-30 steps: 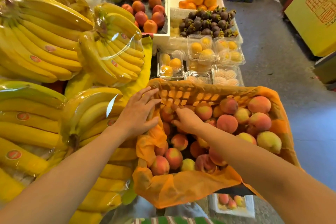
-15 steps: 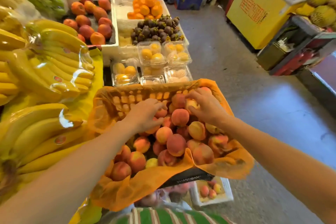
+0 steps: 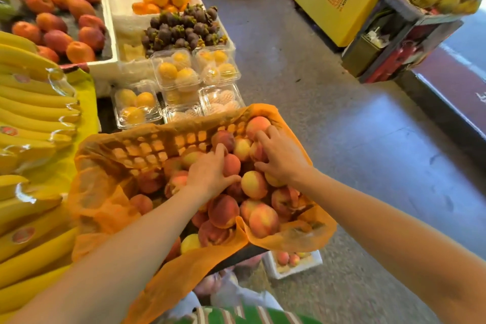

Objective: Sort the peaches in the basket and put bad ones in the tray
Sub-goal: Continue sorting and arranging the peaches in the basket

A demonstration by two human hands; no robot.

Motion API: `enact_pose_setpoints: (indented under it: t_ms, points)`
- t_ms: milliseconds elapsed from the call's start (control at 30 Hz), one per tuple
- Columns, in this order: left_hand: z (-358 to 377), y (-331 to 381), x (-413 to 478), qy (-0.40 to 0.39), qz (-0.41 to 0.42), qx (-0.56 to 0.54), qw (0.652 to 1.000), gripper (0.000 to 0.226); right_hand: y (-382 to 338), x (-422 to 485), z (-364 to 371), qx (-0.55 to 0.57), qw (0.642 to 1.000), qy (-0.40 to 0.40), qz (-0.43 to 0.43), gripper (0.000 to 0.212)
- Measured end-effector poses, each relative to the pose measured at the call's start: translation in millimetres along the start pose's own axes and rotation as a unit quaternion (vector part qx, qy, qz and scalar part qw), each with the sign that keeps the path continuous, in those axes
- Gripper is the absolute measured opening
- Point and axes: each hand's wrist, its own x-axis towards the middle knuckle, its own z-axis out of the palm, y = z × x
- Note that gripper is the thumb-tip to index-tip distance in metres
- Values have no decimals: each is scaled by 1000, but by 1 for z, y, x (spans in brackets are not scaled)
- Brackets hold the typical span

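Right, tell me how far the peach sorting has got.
Done: a few peaches lie in the white tray on the floor. In hand: the left hand curls round a peach in the basket; the right hand touches others at the far corner, grip unclear. Left: the basket holds a large pile to check.

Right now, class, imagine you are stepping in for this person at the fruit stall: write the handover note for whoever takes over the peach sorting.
Left hand: fingers and thumb curled round a reddish peach in the basket.
Right hand: spread over the far-corner peaches; whether it grips one is unclear.
Tray: on the floor below the basket, with a few peaches in it.
Done: apparently a few rejects set aside.
Left: judge the held peach, then check the rest of the pile.
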Motion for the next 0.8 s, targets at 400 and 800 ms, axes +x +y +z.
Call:
enact_pose_setpoints:
  t_ms: [400,800]
  points:
    - [-50,-44,-25,-152,13,-193,969,59,-13,3,-11,342,938,30,-43,59]
    - [-99,-99,-130,-15,-104,-148,983,68,-126,11,13,285,895,-259,-225,54]
